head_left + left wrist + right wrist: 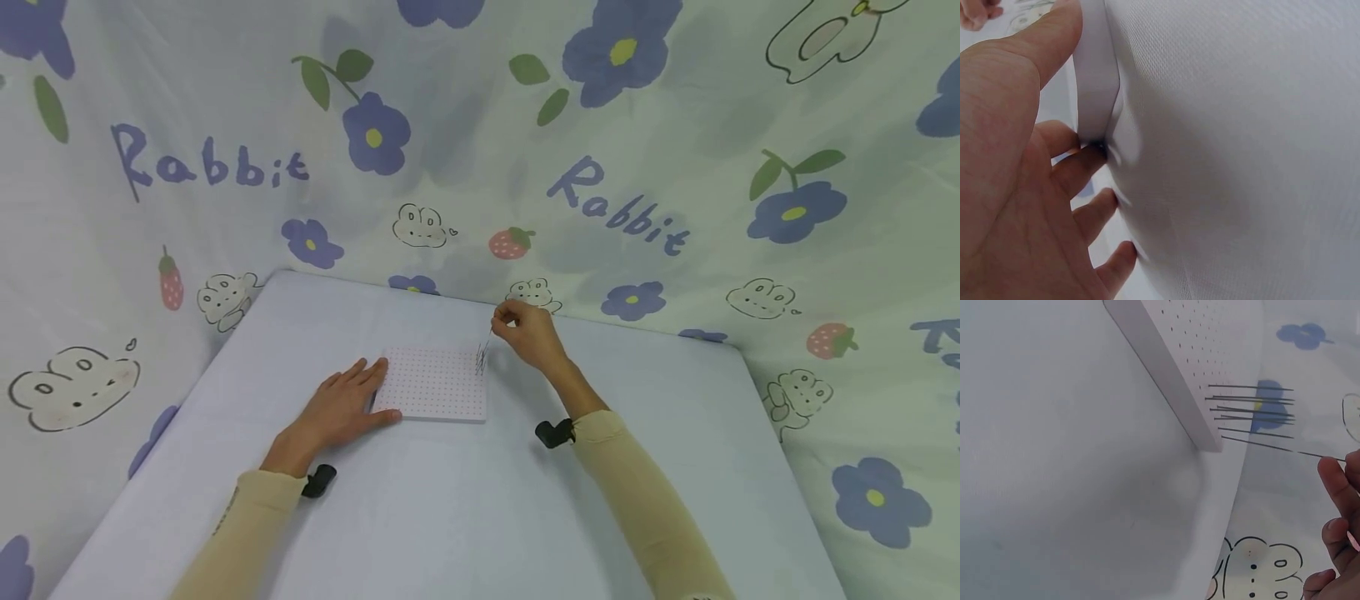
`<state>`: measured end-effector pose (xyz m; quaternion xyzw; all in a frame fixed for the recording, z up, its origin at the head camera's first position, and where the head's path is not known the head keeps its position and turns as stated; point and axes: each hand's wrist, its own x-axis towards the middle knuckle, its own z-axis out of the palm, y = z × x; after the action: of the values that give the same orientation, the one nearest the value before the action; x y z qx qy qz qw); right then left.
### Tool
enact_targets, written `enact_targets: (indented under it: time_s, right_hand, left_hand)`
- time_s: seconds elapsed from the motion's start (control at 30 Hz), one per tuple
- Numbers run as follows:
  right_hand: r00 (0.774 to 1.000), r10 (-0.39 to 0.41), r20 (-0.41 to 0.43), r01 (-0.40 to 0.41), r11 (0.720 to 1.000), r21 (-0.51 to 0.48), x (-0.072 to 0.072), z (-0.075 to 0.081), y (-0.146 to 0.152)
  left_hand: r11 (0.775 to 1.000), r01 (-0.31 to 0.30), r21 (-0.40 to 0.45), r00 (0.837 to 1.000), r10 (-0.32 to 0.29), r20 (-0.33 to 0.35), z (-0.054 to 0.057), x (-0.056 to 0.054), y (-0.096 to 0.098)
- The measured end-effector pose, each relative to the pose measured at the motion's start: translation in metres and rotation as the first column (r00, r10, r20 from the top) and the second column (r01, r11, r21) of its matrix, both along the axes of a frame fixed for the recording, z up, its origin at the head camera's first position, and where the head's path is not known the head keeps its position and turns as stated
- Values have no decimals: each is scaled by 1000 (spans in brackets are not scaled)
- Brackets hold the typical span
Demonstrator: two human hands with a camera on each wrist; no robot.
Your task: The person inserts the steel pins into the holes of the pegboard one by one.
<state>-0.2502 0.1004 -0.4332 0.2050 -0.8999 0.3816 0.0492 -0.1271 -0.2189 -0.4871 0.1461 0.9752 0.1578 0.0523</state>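
A flat white board (431,385) dotted with rows of small holes lies on the table. My left hand (337,408) rests against its near left corner, fingers spread along the left side and thumb on the front edge. In the left wrist view, the fingertips (1125,250) of that hand touch the tablecloth beside the board. Several thin dark pins (1254,412) stand upright in holes along the board's right edge. Just above them, my right hand (528,333) pinches another thin pin (1317,455) between thumb and forefinger, its lower tip close to the top of a standing one.
A white cloth covers the table (442,508). Behind and at both sides hangs a curtain (480,167) printed with flowers, rabbits and strawberries. Each wrist wears a small black camera, one of them the right wrist camera (553,433).
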Motion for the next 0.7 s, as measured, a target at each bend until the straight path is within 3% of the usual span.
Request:
enact_targets:
  time_s: [0.27,0.7]
  right_hand:
    - [1000,31,-4,-31,998,58,-1,-5,-10]
    - [995,8,104,-25,988,155,-3,-9,-16]
  left_hand:
    - [1000,0,6,1000,0,9,2,1,1]
    - [1000,-2,7,1000,2,9,0,1,-1]
